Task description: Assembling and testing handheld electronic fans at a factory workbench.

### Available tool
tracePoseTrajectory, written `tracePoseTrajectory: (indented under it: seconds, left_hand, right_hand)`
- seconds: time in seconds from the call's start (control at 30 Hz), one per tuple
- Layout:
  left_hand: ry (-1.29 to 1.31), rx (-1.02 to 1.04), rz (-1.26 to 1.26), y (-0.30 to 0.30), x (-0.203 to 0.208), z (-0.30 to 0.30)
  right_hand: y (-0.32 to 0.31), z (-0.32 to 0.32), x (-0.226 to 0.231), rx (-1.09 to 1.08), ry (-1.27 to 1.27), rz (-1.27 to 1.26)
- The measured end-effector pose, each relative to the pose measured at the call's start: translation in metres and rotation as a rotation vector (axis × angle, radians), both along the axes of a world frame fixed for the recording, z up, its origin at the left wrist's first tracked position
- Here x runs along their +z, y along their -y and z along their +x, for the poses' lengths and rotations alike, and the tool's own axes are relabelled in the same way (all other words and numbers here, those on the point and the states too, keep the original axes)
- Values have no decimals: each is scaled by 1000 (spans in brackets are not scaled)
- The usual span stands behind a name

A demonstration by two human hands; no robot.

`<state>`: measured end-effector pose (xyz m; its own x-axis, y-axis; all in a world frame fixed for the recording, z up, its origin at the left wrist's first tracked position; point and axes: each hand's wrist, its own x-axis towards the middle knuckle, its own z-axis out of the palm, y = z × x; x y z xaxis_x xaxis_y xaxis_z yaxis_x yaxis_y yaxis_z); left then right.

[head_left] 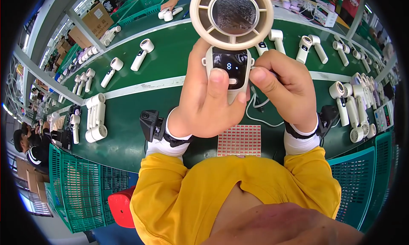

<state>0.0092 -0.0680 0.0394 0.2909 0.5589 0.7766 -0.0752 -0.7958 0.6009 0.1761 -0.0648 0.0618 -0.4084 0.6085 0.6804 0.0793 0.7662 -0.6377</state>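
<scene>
A cream handheld fan is upright in my left hand, its round ringed head at the top of the view. My left fingers wrap round its body, and the thumb lies on the glossy black display panel, which is lit, beside a small pale button. My right hand is closed in a pinch against the right side of the fan's body. A dark bit shows between its fingers, too hidden to name. A thin white cable loops below, between the hands; its upper end is partly covered.
On the green table lies a sheet of red-and-white labels. Fans are grouped at left and right; more lie across the far belt. Green crates stand below left, near a red stool. Another person's hand touches a far fan.
</scene>
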Motion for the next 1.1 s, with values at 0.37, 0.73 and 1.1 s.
tracePoseTrajectory:
  seconds: [0.37,0.73,1.1]
  left_hand:
    - [52,-164,-99,-5,-2,3]
    - [780,221,48,0,19,-32]
    - [497,816,757,31,15,-47]
  right_hand:
    - [-12,4,-4,40,-25,-125]
    - [-15,24,0,-166,-14,-8]
    - [-28,-16,-40,-112,512,243]
